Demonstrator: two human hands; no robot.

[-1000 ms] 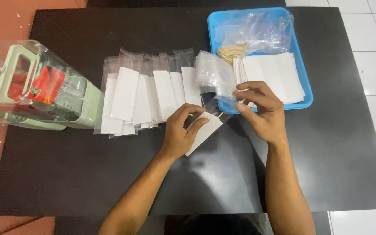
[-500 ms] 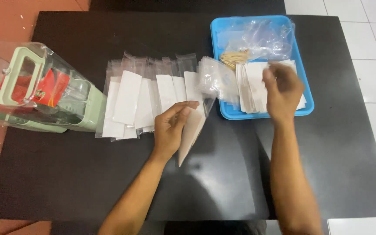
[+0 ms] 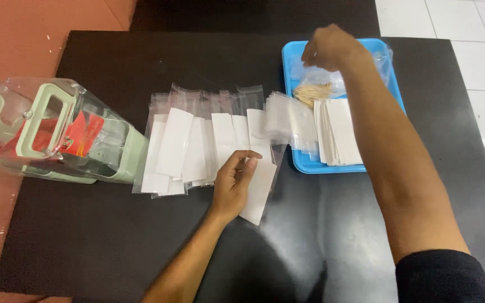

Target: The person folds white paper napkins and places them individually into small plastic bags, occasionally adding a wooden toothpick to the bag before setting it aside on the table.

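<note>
Now, line by line, what we see from the head camera:

Left hand: our left hand (image 3: 236, 182) lies on a white paper sleeve (image 3: 258, 188), fingers spread loosely over its upper part, pinning it flat to the table (image 3: 85, 247); it presses rather than grips.

Right hand: our right hand (image 3: 329, 47) is raised above the far end of the blue tray (image 3: 304, 163), fingers drawn together and pointing down; we cannot tell whether anything is pinched between them.

Sleeve: it lies tilted on the table, just in front of the row of packets (image 3: 197, 143) and just left of the tray's near corner.

Packets: white sleeves in clear plastic wraps, overlapping side by side in a row across the middle of the table, from the dispenser to the tray.

Tray: it stands at the right of the table. Inside are a stack of white sleeves (image 3: 341, 132) along the near half, a heap of toothpicks (image 3: 312, 92) beyond them, and a crumpled clear bag (image 3: 310, 73) under our right hand.

Loose wraps: a bunch of clear wraps (image 3: 287, 118) rests over the tray's left rim, touching the last packets.

Dispenser: a green and clear tool (image 3: 57, 134) lies on its side at the left edge of the table, something red inside it.
</note>
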